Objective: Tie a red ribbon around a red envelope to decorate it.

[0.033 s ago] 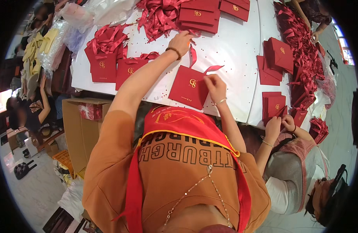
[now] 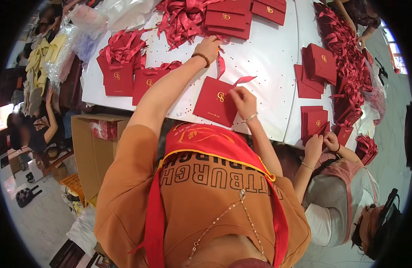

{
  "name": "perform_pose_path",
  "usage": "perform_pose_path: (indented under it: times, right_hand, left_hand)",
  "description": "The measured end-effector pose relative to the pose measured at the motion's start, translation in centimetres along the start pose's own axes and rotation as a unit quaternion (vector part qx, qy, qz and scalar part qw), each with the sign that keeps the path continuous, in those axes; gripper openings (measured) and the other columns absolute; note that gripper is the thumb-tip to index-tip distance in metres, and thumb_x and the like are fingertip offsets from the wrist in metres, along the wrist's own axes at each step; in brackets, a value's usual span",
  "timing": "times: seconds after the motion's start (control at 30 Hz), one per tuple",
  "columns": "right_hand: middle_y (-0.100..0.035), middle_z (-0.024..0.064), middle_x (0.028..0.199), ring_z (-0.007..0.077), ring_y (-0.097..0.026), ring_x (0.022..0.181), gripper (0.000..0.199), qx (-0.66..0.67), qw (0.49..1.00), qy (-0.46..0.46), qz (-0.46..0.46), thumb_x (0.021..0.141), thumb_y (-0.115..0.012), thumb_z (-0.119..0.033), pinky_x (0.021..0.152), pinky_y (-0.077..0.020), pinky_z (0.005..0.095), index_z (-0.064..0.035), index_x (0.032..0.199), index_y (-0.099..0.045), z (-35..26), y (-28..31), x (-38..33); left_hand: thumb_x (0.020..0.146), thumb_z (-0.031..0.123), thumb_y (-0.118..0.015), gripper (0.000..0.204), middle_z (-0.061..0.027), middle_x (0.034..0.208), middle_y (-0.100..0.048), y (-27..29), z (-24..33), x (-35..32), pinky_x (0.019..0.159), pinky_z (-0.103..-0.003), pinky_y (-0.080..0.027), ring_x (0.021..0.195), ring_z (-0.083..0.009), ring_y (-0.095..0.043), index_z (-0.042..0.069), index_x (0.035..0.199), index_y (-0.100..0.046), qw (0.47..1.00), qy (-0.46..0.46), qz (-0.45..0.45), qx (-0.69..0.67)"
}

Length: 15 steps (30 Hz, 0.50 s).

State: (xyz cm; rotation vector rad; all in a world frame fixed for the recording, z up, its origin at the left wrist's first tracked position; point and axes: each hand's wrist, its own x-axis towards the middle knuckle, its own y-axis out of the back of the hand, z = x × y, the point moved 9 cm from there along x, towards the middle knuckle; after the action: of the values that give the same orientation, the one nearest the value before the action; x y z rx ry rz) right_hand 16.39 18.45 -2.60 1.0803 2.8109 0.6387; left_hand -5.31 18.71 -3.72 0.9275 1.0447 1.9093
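Observation:
A red paper gift bag (image 2: 211, 105) with a gold emblem lies tilted at the table's near edge, in front of me. At its upper right side my right hand (image 2: 245, 102) is closed in a pinch on the bag's edge. One red ribbon end (image 2: 245, 80) sticks out beside these fingers. My left hand (image 2: 208, 48) reaches farther out, its curled fingers at a red ribbon strip (image 2: 221, 67) that runs down toward the bag. Its fingertips are partly hidden. Just beyond it lies a heap of red ribbons (image 2: 181, 22).
Red bags are stacked beyond (image 2: 228, 20) and at the left (image 2: 118, 80). A co-worker's hands (image 2: 320, 145) handle red bags at the right. A long ribbon pile (image 2: 342, 62) lines the far right. A cardboard box (image 2: 96, 154) stands below the table at left.
The bag and my right hand have shifted very slightly left. My left hand stays almost in place at the ribbon.

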Motion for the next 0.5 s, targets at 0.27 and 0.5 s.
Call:
perform_pose_path:
  times: [0.27,0.5]
  right_hand:
    - [-0.062,0.0084,0.073,0.015,-0.061,0.066,0.011,-0.004,0.997,0.031,-0.072,0.08,-0.059,-0.01,0.059,-0.0466,0.0247,-0.0005,0.084,-0.059,-1.4,-2.7,0.1]
    - [-0.056,0.0082,0.083,0.0264,-0.053,0.079,0.013,-0.135,0.978,0.142,-0.072,0.071,-0.064,-0.012,0.07,-0.0432,0.0356,-0.0076,0.082,-0.06,-2.9,-3.8,2.4]
  left_hand:
    - [0.077,0.022,-0.054,0.016,-0.004,0.09,-0.061,1.1,-1.9,-0.5,0.07,-0.035,-0.045,0.084,-0.0235,-0.057,0.017,0.088,-0.065,0.999,0.035,-0.001,0.017]
    - [0.076,0.011,-0.062,0.012,-0.0061,0.081,-0.063,20.6,1.8,-2.0,0.069,-0.029,-0.044,0.077,-0.018,-0.057,0.007,0.087,-0.063,0.92,-0.038,0.323,-0.219]
